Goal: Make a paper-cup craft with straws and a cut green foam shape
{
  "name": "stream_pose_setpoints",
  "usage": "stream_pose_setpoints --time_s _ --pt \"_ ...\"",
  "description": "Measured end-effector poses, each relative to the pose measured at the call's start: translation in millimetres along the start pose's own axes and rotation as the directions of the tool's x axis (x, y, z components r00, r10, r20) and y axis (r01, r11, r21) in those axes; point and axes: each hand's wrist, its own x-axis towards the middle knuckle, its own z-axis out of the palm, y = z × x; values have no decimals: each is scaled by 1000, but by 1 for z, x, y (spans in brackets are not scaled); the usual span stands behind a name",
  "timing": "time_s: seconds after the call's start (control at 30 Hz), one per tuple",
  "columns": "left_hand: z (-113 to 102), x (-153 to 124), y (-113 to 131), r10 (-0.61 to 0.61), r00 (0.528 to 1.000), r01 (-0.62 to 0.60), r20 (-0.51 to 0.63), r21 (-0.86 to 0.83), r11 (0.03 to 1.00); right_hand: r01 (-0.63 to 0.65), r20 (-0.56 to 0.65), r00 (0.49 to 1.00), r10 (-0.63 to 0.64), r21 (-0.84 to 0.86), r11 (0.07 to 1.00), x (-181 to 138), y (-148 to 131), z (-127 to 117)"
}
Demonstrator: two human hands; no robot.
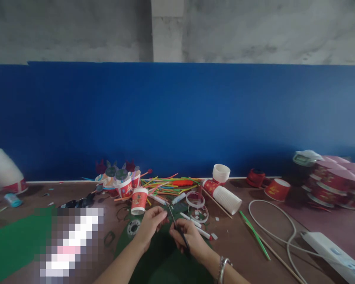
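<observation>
My right hand (191, 238) is wrapped round a pair of dark-handled scissors (172, 216), blades pointing up and away from me. Close to its left, my left hand (152, 224) is closed in a pinch near the blades; what its fingertips hold is too small to make out. Both hands are above a dark green sheet (162, 260). Just beyond them lie white markers (179, 198) and rolls of clear tape (196, 200). A red paper cup (139, 201) sits upside down past my left hand.
Decorated cups (122, 186) and coloured sticks (162, 184) crowd the back. Stacked paper cups (225, 198) lie on their side to the right, near a white cable (292, 225) and power strip (334, 252). Green paper (20, 240) is at left; a blue wall (177, 118) stands behind.
</observation>
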Motion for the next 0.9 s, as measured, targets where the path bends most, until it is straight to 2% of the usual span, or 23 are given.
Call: stream_pose_setpoints --time_s 0.17,0.43,0.73,0.9 --pt "-1 1 -1 12 1000 -12 -27 -1 1000 -7 20 1000 7 4 1000 2 3 -1" --pt "-2 2 1 -2 1000 2 8 50 999 -14 15 1000 14 -2 1000 2 3 1" --pt "0 1 0 22 998 -22 -64 15 1000 -13 14 1000 13 -22 1000 3 3 -2" --pt "-2 3 -2 36 999 -35 -35 25 999 -27 33 999 28 -9 1000 3 4 -1"
